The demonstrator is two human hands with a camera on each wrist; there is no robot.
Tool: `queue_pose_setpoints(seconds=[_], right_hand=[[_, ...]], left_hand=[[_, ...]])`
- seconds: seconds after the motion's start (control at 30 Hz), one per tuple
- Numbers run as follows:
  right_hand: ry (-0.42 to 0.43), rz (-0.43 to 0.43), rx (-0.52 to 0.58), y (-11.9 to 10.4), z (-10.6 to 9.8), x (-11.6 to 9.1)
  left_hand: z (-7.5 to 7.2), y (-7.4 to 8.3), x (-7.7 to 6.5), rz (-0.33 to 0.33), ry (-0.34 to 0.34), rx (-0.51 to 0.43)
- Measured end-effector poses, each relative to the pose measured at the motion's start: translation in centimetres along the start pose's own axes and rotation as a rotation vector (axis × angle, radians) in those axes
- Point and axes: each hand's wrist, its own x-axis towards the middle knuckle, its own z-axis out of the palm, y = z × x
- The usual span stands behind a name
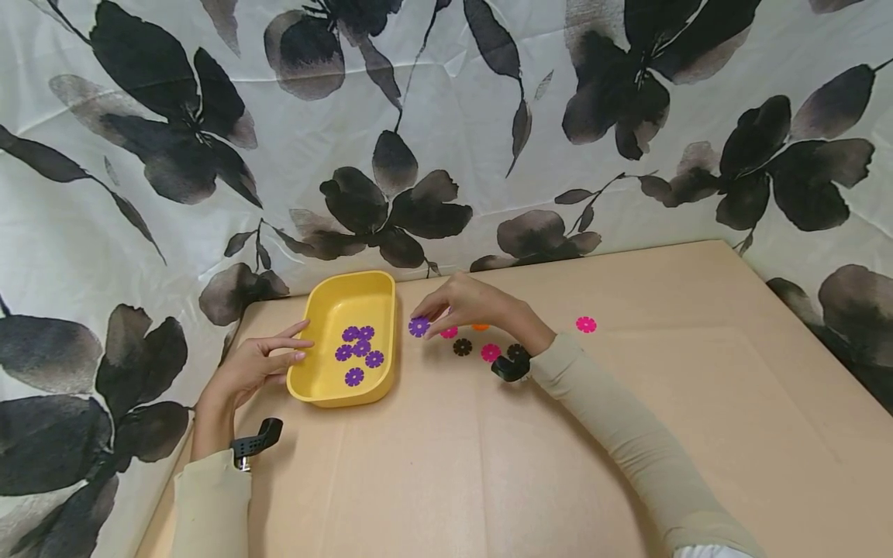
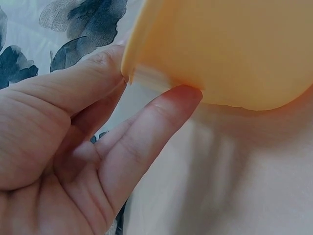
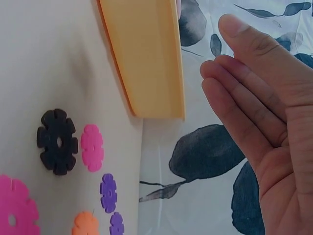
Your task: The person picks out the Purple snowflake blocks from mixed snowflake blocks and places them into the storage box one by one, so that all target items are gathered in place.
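My right hand (image 1: 469, 301) pinches a purple notched, flower-shaped disc (image 1: 419, 326) at its fingertips, just right of the yellow tray (image 1: 387, 372). In the right wrist view the thumb and fingers of the right hand (image 3: 269, 93) reach toward the tray (image 3: 146, 58), and the held disc does not show. My left hand (image 1: 251, 364) holds the tray's left side, fingertips over the rim. Seen from the left wrist, another finger bears against the outer wall of the tray (image 2: 234, 58). Several purple discs (image 1: 361, 348) lie inside the tray.
Below the right hand lie a black disc (image 1: 462, 346), a pink disc (image 1: 491, 353) and an orange disc (image 1: 480, 327). Two purple discs are near them, one purple disc (image 3: 108, 193) beside the orange. Another pink disc (image 1: 586, 324) sits farther right. Floral cloth (image 1: 446, 116) hangs behind the table (image 1: 418, 480).
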Motion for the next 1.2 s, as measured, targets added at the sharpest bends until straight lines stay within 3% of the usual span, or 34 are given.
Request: queue_pose_setpoints(seconds=[0.5,1.2], right_hand=[[-0.005,-0.040,0.082,-0.7,0.6,1.1],[0.005,-0.065,0.081,-1.2,1.1,1.8]], left_hand=[[0.2,-0.3,-0.1,-0.005,0.014,0.011],[0.2,-0.5,0.1,-0.002,0.012,0.005]])
